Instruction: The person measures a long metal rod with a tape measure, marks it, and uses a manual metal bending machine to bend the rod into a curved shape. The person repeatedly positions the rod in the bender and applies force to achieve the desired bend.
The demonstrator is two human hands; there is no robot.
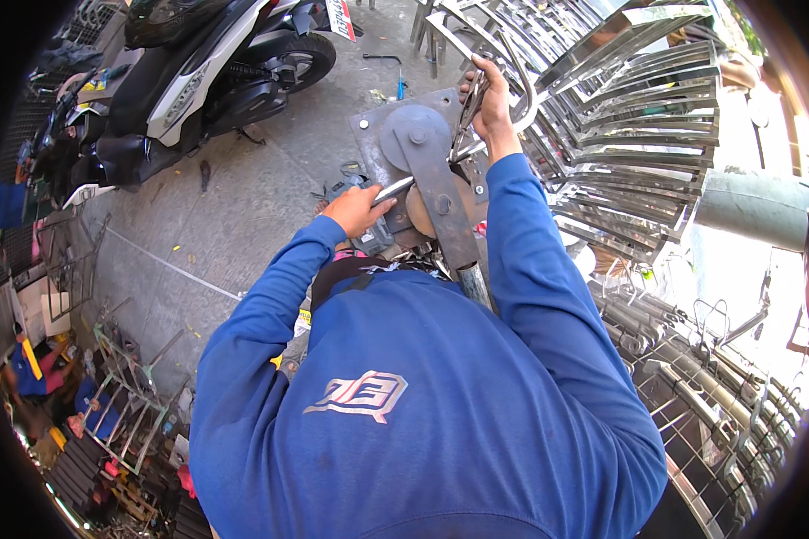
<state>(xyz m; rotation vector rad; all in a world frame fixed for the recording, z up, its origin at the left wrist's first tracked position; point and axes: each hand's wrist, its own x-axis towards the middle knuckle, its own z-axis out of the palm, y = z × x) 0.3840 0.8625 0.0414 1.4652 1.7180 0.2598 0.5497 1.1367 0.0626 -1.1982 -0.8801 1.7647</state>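
Observation:
In front of me stands a tube bender with a dark round die (404,135), a flat steel lever (447,202) and a brownish lower roller (427,214). My left hand (354,212) is closed around the straight end of a shiny metal tube (392,190) at the bender's left. Beyond the dies, a curved length of shiny tube (527,106) hooks round beside my right hand (492,103). That hand is closed on a plier-like metal tool (469,110) at the bender's far right; its jaws are hard to make out.
A parked motorcycle (189,81) is at the far left. Stacked bent metal frames (647,135) crowd the right, with metal racks (701,395) nearer. An L-shaped tool with a blue handle (400,85) lies on the concrete floor (175,234). Thin metal frames (130,395) stand at lower left.

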